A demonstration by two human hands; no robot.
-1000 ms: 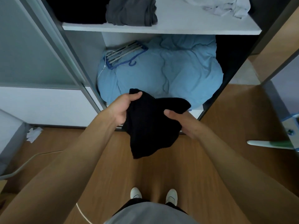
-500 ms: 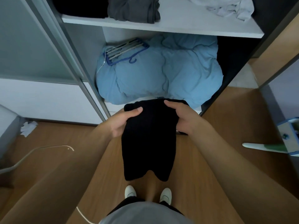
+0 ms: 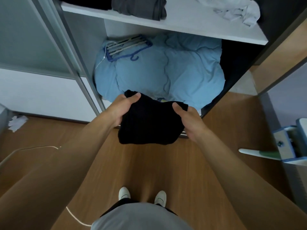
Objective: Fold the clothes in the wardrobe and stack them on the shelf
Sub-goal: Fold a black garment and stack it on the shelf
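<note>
The fold looks nearly done. The black garment [image 3: 149,123] hangs as a compact bundle between 2 hands, below the shelf [image 3: 199,25] and out in front of it. The left hand [image 3: 121,110] grips its upper left corner, thumb on top. The right hand [image 3: 189,120] grips the upper right edge the same way. The next move is probably a lift onto the shelf beside the grey stack [image 3: 139,7], with the layers kept together.

2 hands [image 3: 122,110] [image 3: 191,121], 1 black garment [image 3: 149,123] in them, 1 blue duvet [image 3: 182,72], 2 white shoes [image 3: 124,193] [image 3: 160,197]
</note>
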